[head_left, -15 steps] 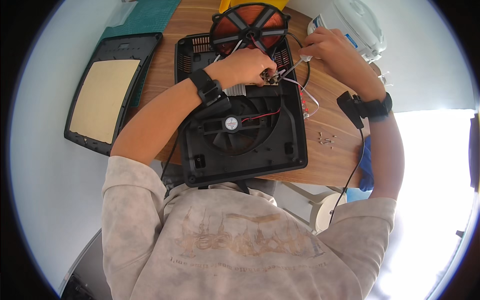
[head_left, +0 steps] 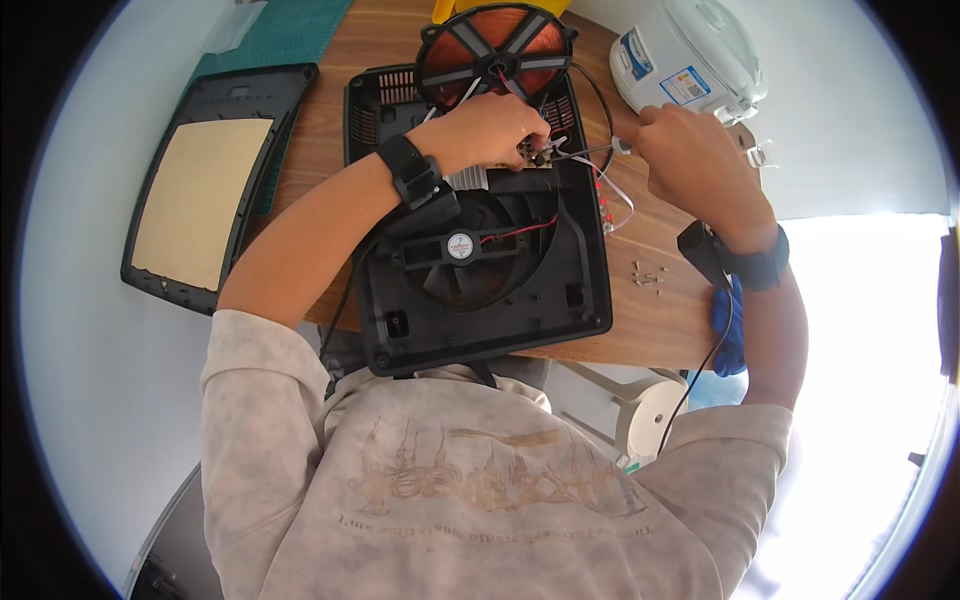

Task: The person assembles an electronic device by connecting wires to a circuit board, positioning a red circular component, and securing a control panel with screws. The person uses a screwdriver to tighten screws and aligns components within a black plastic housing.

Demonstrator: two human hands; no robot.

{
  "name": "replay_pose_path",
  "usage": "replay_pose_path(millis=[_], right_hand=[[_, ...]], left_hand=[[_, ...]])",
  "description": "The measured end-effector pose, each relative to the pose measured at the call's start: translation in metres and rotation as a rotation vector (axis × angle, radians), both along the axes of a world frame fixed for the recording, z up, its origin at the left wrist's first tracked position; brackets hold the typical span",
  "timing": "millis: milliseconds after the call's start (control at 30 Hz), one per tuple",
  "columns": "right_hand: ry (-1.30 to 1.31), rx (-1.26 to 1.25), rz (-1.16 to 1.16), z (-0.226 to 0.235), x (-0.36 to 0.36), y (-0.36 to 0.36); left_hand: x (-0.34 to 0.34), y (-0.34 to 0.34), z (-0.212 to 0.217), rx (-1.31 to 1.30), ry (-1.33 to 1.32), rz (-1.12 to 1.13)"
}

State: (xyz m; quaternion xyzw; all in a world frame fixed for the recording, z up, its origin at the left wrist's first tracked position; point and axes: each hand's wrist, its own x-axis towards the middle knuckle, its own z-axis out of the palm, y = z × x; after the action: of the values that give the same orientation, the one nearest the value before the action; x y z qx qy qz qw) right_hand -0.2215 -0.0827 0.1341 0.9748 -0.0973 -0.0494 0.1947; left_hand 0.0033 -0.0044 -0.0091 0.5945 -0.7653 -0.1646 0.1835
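Observation:
An opened black induction cooker housing [head_left: 520, 328] rests on the wooden table, its near edge toward my body. Inside it are a round fan [head_left: 460, 247] and a small circuit board [head_left: 541, 156]. My left hand [head_left: 497, 132] reaches over the housing with fingers closed at the board's edge; its fingertips are partly hidden. From the right, my right hand [head_left: 690, 162] grips a screwdriver [head_left: 588, 152] by its pale handle, the shaft lying nearly level and its tip at the board. A copper coil [head_left: 540, 48] on a black frame leans at the housing's far end.
At the left lies a black top panel [head_left: 208, 190] with a beige sheet, partly over a green cutting mat [head_left: 285, 35]. Several loose screws [head_left: 648, 276] lie right of the housing. A white rice cooker [head_left: 690, 55] stands at the far right, and a blue cloth [head_left: 728, 325] hangs at the table edge.
My right hand has dropped nearer and turned, swinging the screwdriver from a steep slant to almost level. My left hand stays at the board.

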Motion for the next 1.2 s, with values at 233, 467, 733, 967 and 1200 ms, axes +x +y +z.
replay_pose_path(millis=[233,467,733,967,1200], right_hand=[[-0.010,0.080,-0.028,-0.010,0.010,0.034],[0.150,0.254,-0.458,0.004,0.020,0.024],[-0.256,0.351,-0.188,0.005,-0.022,-0.024],[-0.310,0.338,0.025,-0.016,-0.012,-0.038],[-0.360,0.221,0.154,-0.019,-0.004,-0.042]], left_hand=[[0.002,0.000,0.000,-0.042,0.044,-0.032],[0.003,0.002,0.004,-0.008,0.046,-0.029],[0.001,0.001,0.002,-0.030,0.024,-0.024],[0.001,0.003,0.002,-0.034,0.022,-0.009],[0.002,0.001,-0.002,-0.010,0.007,-0.006]])
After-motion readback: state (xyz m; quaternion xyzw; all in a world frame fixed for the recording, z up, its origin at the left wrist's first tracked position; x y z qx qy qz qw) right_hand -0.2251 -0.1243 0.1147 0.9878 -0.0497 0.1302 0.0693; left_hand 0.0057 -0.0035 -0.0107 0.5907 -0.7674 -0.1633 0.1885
